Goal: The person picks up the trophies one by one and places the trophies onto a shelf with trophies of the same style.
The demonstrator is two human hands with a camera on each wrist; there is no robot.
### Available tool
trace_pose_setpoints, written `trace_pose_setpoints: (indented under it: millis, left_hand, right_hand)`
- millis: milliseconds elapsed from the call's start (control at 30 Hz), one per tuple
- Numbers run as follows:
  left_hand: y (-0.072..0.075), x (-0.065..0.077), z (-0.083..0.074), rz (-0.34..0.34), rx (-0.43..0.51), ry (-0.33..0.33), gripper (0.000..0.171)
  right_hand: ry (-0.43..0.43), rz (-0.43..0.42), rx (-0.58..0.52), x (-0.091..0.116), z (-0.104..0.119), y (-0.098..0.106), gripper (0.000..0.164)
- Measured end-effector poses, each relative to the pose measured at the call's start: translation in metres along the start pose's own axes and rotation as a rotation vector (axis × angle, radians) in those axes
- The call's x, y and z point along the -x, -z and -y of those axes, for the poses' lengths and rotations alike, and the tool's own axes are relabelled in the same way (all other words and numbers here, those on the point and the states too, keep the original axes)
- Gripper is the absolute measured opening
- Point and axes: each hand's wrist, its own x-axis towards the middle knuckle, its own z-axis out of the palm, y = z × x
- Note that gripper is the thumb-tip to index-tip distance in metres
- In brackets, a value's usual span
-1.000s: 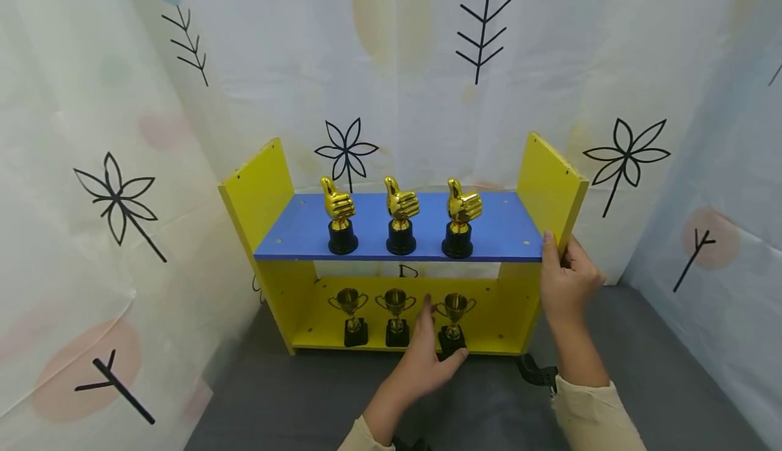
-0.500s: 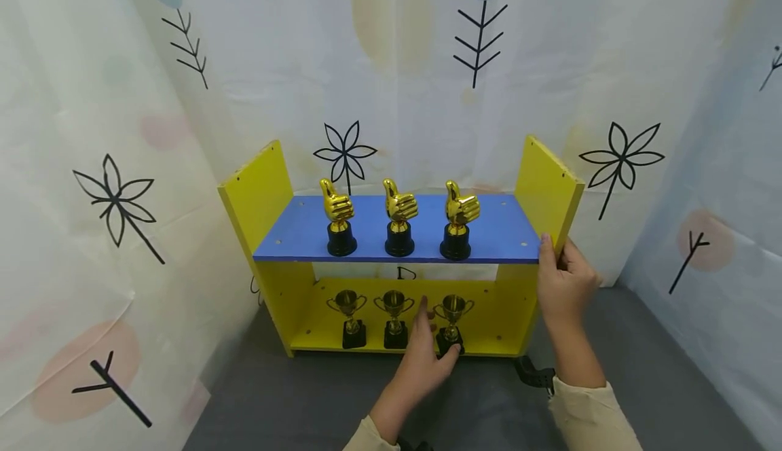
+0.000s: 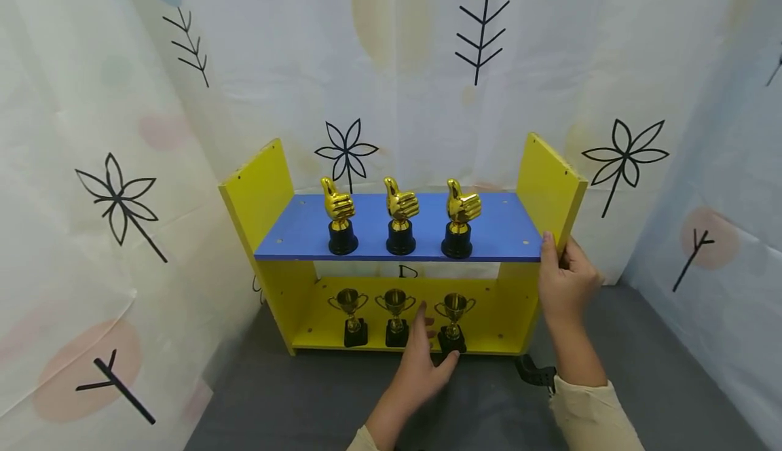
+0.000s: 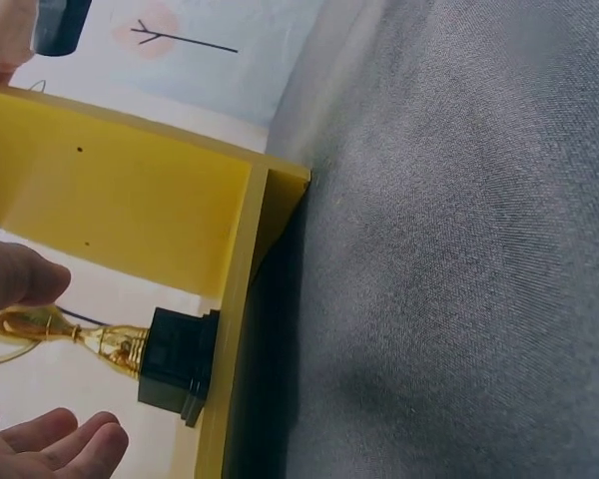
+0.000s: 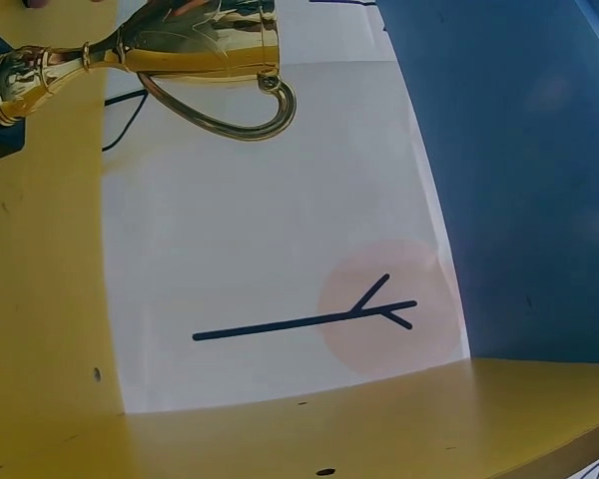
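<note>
A small two-tier shelf has yellow side panels point(image 3: 552, 183) and a blue upper board point(image 3: 373, 208). On its yellow lower board stand three gold trophy cups with black bases: the left cup point(image 3: 348, 299), the middle cup point(image 3: 395, 301) and the right cup point(image 3: 455, 308). My left hand point(image 3: 418, 366) is by the right cup, thumb and fingers spread to either side. In the left wrist view a gap shows between the fingers and that cup's black base point(image 4: 177, 354). My right hand point(image 3: 568, 288) grips the front edge of the right side panel, thumb inward, fingers mostly hidden behind.
On the blue board three gold thumbs-up trophies stand in a row: left point(image 3: 340, 214), middle point(image 3: 400, 214) and right point(image 3: 459, 217). Grey cloth point(image 3: 293, 397) covers the surface in front. A patterned white curtain point(image 3: 415, 98) hangs behind and at both sides.
My left hand has drawn slightly back and left from the right cup, its thumb leaving the front of the base. The right hand keeps its grip on the panel. The cups stand where they were.
</note>
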Motion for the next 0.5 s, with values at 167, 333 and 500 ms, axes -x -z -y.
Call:
trace_pose_setpoints:
  millis: [167,333,500]
  left_hand:
    - [0.004,0.006,0.004,-0.01,0.033,0.031,0.099]
    - [0.009,0.011,0.005,-0.019,0.017,0.029,0.095]
    - [0.015,0.017,0.005,-0.018,0.012,0.032,0.09]
  right_hand:
    - [0.003,-0.001,0.0,0.0,0.0,0.001,0.026]
    - [0.029,-0.003,0.034,0.0,-0.004,0.002,0.025]
    - [0.063,0.011,0.076,0.002,-0.01,0.004,0.025]
